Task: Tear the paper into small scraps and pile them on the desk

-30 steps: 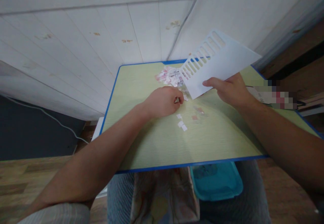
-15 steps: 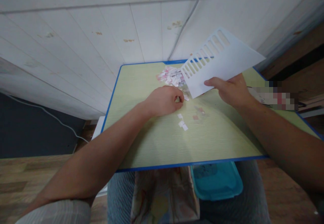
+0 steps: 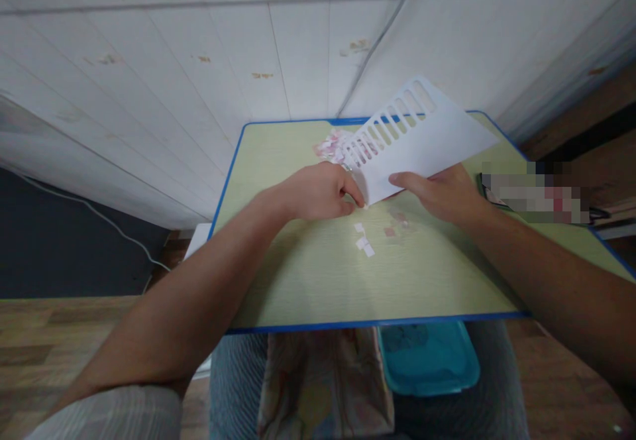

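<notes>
A thin white sheet with a row of slots (image 3: 437, 142) is tilted above the table, gripped along its lower edge by my right hand (image 3: 444, 191), thumb on top. At the sheet's lower corner, my left hand (image 3: 322, 191) has thumb and index finger pinched together on a tiny pale paper scrap (image 3: 366, 207). Behind the left hand lies a heap of white and pink paper scraps (image 3: 332, 145), partly covered by the sheet. Several loose white paper squares (image 3: 365, 244) and a few pinkish pieces (image 3: 390, 232) are on the tabletop in front of the hands.
The pale green table (image 3: 298, 287) has a blue rim and stands against a white panelled wall (image 3: 199, 89). A blurred-out flat item (image 3: 531, 195) rests at the right. Below the front edge are a turquoise tray (image 3: 432, 360) and a patterned cloth (image 3: 325, 380) on my lap.
The slotted sheet has come down and slightly left in my right hand. My left fingers have straightened and moved to its lower corner. The view has shifted slightly.
</notes>
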The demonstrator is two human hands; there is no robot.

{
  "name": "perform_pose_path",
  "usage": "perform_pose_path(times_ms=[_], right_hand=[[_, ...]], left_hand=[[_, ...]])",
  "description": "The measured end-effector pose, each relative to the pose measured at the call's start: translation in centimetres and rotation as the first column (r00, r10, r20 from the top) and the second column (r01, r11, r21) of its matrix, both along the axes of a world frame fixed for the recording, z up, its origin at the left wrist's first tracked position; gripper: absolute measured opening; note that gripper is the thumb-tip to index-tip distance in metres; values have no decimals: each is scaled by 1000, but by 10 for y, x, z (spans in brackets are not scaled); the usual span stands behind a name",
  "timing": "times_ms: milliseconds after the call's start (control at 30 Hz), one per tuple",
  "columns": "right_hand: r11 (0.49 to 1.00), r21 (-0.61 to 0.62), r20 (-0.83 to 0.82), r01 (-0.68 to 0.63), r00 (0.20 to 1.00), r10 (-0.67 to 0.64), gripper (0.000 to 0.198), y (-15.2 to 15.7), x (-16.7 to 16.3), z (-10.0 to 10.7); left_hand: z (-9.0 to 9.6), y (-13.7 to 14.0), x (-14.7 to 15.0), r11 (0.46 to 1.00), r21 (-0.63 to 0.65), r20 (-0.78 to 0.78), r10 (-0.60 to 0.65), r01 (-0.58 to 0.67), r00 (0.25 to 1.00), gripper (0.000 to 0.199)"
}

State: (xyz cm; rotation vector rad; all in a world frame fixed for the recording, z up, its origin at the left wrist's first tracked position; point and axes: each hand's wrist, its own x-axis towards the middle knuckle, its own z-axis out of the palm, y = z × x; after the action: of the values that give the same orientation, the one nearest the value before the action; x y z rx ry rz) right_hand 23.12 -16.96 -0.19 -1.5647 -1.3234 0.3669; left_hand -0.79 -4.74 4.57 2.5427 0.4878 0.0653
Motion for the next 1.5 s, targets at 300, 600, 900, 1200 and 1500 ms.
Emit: perform_pose_path(times_ms=[300, 600, 900, 1200, 1500], right_hand=[[1000, -15, 38, -13, 999, 13, 12, -1, 1, 4], [999, 18, 1, -36, 999, 36, 14, 2, 8, -4], [1000, 2, -21, -24, 1000, 24, 24, -2, 14, 6], [998, -22, -92, -61, 994, 59, 24, -4, 21, 11], [997, -35, -102, -71, 993, 68, 38, -8, 40, 30]], left_hand=[[3, -4, 3, 999, 38, -95, 3, 0, 995, 37], [0, -2, 3, 999, 34, -75, -7, 9, 997, 38], [-5, 3, 0, 999, -37, -39, -8, 6, 999, 31], [-2, 9, -3, 998, 2, -49, 70, -70, 996, 22], [-18, 21, 0, 969, 72, 211, 217, -237, 953, 22]])
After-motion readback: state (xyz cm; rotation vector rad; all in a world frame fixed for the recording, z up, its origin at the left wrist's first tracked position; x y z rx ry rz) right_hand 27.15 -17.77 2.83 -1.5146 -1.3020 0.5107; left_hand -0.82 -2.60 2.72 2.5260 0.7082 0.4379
